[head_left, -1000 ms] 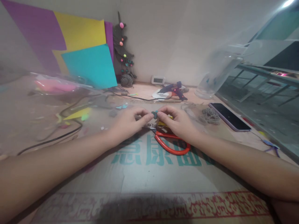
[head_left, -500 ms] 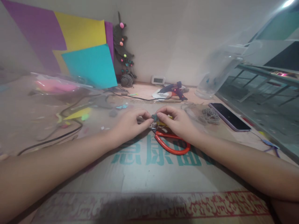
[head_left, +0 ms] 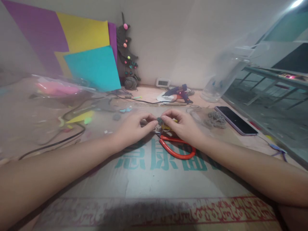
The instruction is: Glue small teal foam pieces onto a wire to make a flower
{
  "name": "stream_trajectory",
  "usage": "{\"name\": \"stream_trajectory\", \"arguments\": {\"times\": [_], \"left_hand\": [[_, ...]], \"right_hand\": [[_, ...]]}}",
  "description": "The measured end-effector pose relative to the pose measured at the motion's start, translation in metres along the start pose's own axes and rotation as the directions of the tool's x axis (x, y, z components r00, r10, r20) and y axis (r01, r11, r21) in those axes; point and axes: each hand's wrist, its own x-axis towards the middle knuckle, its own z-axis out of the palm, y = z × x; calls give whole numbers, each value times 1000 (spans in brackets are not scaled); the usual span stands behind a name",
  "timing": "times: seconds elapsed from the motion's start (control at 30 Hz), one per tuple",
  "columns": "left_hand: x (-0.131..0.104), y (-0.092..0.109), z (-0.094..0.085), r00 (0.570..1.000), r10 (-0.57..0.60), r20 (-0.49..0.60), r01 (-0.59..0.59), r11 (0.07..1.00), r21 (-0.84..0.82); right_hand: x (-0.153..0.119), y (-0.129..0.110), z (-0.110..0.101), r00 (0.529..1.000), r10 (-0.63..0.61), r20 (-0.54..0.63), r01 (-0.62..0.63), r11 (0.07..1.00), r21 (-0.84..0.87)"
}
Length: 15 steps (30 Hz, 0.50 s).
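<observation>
Between the fingertips of my left hand (head_left: 141, 126) and my right hand (head_left: 179, 125) is a small dark grey-green piece (head_left: 159, 120), too small to name more exactly. Both hands pinch it, thumb against forefinger, just above the board. Under them lies a pair of scissors (head_left: 178, 157) with red handles. The blades are partly hidden beneath my left hand. A bit of yellow material (head_left: 171, 124) shows behind my right fingers.
A phone (head_left: 237, 121) and a bundle of grey cord (head_left: 216, 120) lie at right. Behind stand a glue gun (head_left: 180, 93), a small white digital display (head_left: 163, 82) and a clear jug (head_left: 216, 80). A black cable (head_left: 55, 141) and scraps lie left; coloured sheets (head_left: 93, 69) lean on the wall.
Almost nothing differs. My fingertips have shifted very slightly around the small piece, which stays between them; the scissors lie in the same place.
</observation>
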Motion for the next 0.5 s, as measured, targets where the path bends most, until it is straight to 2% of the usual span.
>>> {"name": "stream_trajectory", "arguments": {"times": [0.23, 0.5], "left_hand": [[0, -3, 0, 998, -12, -69, 9, 999, -47], [1, -3, -1, 999, -23, -49, 20, 998, -67]], "right_hand": [[1, 5, -1, 999, -48, 6, 48, 999, 12], [1, 6, 1, 999, 45, 19, -47, 990, 134]]}}
